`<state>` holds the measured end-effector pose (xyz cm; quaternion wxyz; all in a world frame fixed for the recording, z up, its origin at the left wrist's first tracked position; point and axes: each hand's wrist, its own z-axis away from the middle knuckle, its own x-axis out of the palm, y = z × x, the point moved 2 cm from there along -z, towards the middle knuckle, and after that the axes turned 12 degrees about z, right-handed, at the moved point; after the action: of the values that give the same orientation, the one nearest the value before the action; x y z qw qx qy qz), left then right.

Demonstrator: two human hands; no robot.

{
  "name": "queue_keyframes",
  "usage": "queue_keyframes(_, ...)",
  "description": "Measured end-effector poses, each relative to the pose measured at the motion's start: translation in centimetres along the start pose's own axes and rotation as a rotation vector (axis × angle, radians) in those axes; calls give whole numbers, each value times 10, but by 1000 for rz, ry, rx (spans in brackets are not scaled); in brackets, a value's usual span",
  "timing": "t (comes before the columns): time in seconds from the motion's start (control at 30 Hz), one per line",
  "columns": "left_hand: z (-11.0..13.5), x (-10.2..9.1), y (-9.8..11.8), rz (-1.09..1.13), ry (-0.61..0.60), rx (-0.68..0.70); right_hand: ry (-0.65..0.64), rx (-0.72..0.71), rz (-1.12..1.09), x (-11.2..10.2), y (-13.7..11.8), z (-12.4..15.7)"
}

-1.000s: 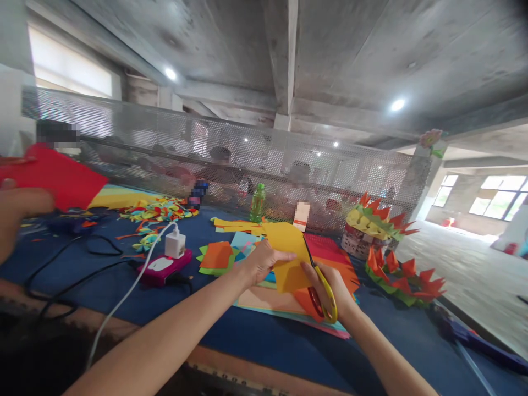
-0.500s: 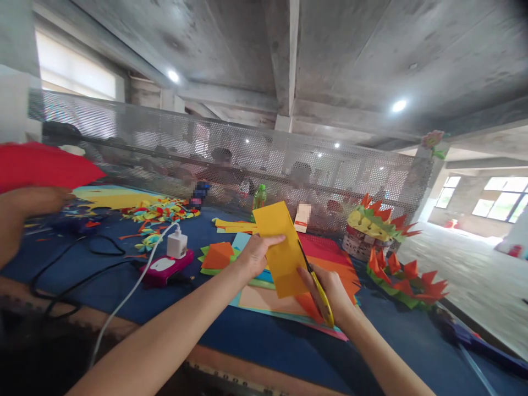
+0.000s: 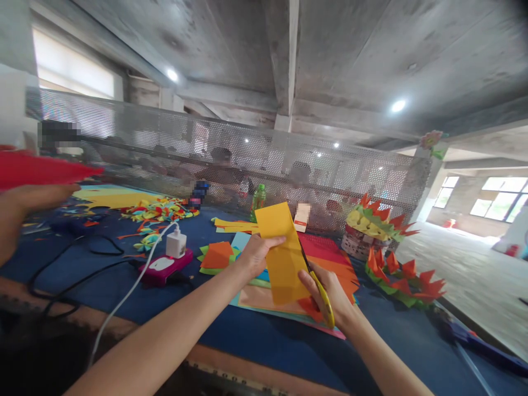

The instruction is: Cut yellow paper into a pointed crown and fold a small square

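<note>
Co-worker's hand [image 3: 39, 199]: is holding red paper [image 3: 37, 170] over the table's [image 3: 235, 333] left end.
Paper scraps [image 3: 163, 210]: are lying toward the far edge.
Left hand [image 3: 254, 255]: is clamping yellow paper [image 3: 284, 267].
Yellow paper: is hovering over the paper stack [image 3: 264, 300], between near and far edges.
Right hand [image 3: 332, 289]: is gripping scissors [image 3: 325, 305] along the paper's right side.
Paper crown [image 3: 406, 283]: is sitting by the right edge.

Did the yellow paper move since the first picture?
Yes. The yellow paper's top edge went up and a bit left in the view; it now hides part of the green bottle's bottom.
</note>
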<state>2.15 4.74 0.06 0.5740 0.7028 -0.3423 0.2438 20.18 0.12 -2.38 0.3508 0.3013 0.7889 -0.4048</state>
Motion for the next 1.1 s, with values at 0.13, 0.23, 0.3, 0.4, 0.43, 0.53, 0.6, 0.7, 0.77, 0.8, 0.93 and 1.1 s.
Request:
queue_keyframes(0.13,3,2,-4,-16,-17,-26,-20,21,-26,-2,-1,1)
queue_keyframes(0.23,6,3,-5,-35,-14,-33,-14,12,-16,-2,-1,1)
queue_keyframes(0.3,7,5,-5,-44,-6,-39,-7,1,-7,-2,0,0)
queue_keyframes(0.4,9,6,-5,-47,-2,-43,1,4,-4,-1,1,-1)
queue_keyframes(0.43,9,6,-5,-46,-2,-43,2,8,-5,-1,1,-1)
queue_keyframes(0.53,10,6,-5,-45,3,-41,14,11,-4,-1,1,-1)
queue_keyframes(0.6,9,5,-6,-43,3,-37,25,4,-1,-2,0,-1)
queue_keyframes(0.7,10,6,-6,-46,6,-37,32,-1,1,-3,-2,-1)
queue_keyframes(0.77,11,6,-5,-52,13,-42,31,1,-7,-3,-2,0)
queue_keyframes(0.8,11,7,-5,-56,17,-43,34,2,-13,-2,-2,0)
queue_keyframes(0.93,11,7,-5,-54,12,-39,47,3,-13,1,2,0)
queue_keyframes(1.1,9,4,-7,-44,-6,-38,39,6,-5,3,7,0)
